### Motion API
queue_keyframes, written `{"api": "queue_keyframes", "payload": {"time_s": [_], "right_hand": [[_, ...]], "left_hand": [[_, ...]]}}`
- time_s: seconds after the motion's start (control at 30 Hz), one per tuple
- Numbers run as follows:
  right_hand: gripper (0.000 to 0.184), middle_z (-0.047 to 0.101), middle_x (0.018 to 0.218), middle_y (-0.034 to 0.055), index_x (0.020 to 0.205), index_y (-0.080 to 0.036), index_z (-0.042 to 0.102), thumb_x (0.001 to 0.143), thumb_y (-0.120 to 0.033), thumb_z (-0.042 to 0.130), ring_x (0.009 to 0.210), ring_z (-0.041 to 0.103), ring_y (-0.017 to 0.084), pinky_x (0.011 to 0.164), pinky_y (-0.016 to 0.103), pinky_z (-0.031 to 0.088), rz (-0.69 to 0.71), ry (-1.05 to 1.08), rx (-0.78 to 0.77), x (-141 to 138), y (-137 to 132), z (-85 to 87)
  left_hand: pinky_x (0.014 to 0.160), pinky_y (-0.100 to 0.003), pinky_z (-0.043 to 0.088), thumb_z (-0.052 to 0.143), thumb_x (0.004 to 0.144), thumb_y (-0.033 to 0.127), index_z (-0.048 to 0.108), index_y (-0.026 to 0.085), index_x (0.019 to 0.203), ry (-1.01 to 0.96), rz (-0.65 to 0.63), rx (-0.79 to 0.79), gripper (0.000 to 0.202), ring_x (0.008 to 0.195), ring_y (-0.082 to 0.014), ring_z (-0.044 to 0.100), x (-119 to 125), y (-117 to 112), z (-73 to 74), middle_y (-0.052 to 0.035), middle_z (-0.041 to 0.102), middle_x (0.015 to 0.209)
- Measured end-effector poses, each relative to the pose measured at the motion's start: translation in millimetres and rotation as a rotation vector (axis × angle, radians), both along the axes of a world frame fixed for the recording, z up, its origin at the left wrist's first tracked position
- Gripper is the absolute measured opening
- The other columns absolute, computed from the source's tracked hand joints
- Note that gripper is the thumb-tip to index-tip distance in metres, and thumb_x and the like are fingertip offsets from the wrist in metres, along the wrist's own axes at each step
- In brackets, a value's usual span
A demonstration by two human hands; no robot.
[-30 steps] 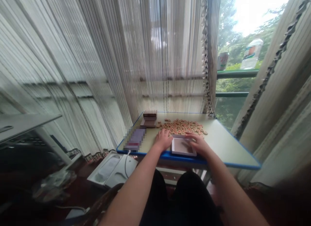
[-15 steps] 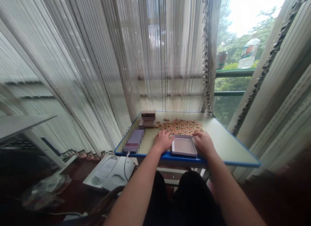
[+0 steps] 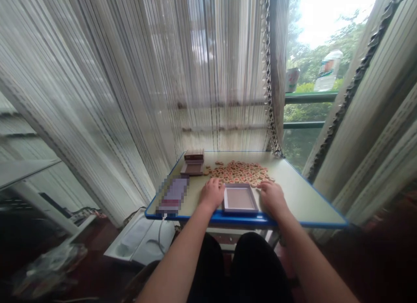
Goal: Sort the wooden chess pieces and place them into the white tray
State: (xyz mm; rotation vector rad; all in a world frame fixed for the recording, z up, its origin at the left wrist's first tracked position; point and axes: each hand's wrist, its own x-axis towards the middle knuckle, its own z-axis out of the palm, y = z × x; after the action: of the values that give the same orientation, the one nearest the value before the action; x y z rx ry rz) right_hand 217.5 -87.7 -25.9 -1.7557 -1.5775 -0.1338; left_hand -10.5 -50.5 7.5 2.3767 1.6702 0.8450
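Observation:
A shallow open box, pale purple-grey outside with a bare beige floor, lies at the near edge of the table. My left hand rests at its left side, fingers loosely bent on the table and thumb by the box's far left corner. To the right of the box is my right hand, its index finger reaching toward a small disc at the near edge of the pile. Just beyond both hands spreads the pile of small round wooden pieces with red and green marks. My right palm and lower fingers are hidden.
At the back left stand a second shallow box and a dark brown box. A blurred-out phone-like slab with a cable lies at the left. The table has a blue rim. A white carton sits below, left.
My right hand has moved off the box's right side, leaving a gap between them. My left hand stays by the box. The whole view has shifted slightly.

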Motion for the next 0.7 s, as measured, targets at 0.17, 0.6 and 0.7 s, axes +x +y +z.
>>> {"api": "queue_keyframes", "payload": {"time_s": [0.17, 0.6, 0.7], "right_hand": [[0.031, 0.069, 0.096, 0.0062, 0.072, -0.019, 0.072, 0.072, -0.008, 0.043, 0.098, 0.058, 0.021, 0.095, 0.037, 0.039, 0.1, 0.101, -0.03, 0.7, 0.6, 1.9], [0.031, 0.068, 0.104, 0.0056, 0.077, -0.021, 0.072, 0.071, -0.009, 0.044, 0.104, 0.058, 0.021, 0.096, 0.038, 0.041, 0.237, 0.214, -0.206, 0.7, 0.3, 39.6], [0.036, 0.071, 0.091, 0.004, 0.08, -0.021, 0.072, 0.069, -0.004, 0.042, 0.087, 0.064, 0.018, 0.081, 0.032, 0.049, 0.325, 0.166, -0.391, -3.3, 17.4, 63.4]], "left_hand": [[0.097, -0.03, 0.04, 0.037, 0.089, 0.022, 0.061, 0.012, 0.107, -0.049, 0.018, -0.01, 0.031, 0.109, -0.0193, 0.054, 7.3, 26.3, 12.5, -0.0122, 0.06, 0.115], [0.094, -0.027, 0.043, 0.044, 0.086, 0.023, 0.066, 0.019, 0.105, 0.097, -0.345, -0.087, 0.029, 0.103, -0.0174, 0.059, 33.7, 113.6, 42.5, -0.0052, 0.067, 0.11], [0.09, -0.027, 0.044, 0.045, 0.085, 0.02, 0.068, 0.017, 0.098, 0.092, -0.398, -0.033, 0.027, 0.097, -0.0175, 0.061, 33.4, 108.6, 37.9, -0.007, 0.069, 0.101]]}}
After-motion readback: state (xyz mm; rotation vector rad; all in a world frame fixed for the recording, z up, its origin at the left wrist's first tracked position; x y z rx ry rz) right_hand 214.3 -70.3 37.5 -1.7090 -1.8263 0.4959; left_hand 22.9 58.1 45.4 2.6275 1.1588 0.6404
